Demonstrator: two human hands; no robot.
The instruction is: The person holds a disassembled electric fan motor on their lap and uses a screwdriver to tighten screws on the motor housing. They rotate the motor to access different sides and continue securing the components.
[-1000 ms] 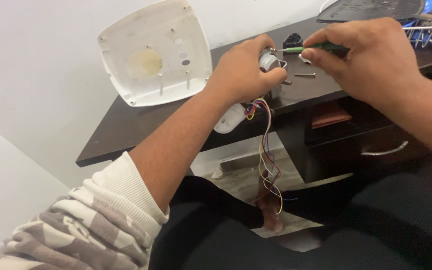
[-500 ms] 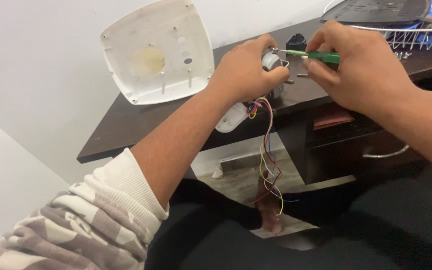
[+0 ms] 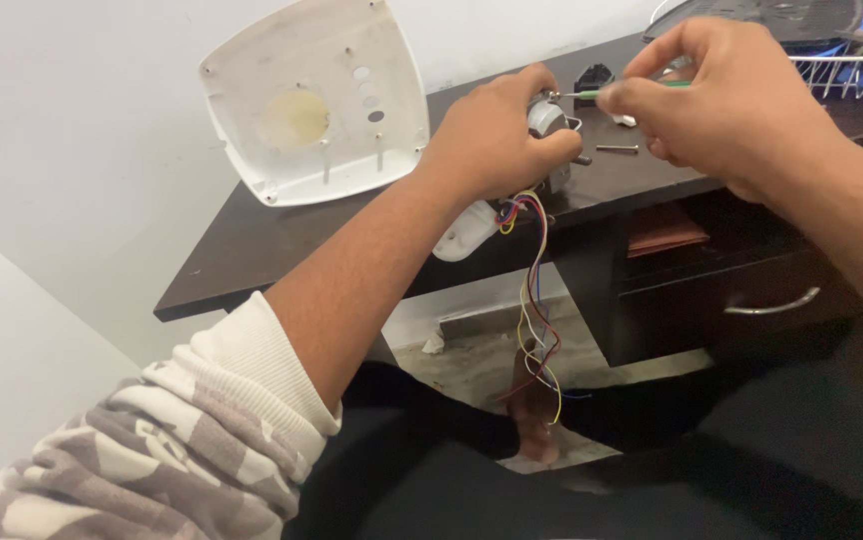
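Two hands at work: the left hand (image 3: 497, 135) clamps the small grey motor (image 3: 549, 120) above the counter (image 3: 252, 250) edge, the right hand (image 3: 727, 100) pinches a green screwdriver (image 3: 617, 90) into it. Best kept square to the screw, motor steady, coloured wires (image 3: 537, 300) dangling clear.

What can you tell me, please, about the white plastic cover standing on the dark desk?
The white plastic cover is a rounded square shell, seen from its hollow inner side. It has a yellowed round patch near the middle, a few small holes towards the right, and thin screw posts. It looks like aged, slightly dirty plastic. It stands tilted on its lower edge at the back of the dark desk, seemingly leaning against the white wall. Neither hand touches it.
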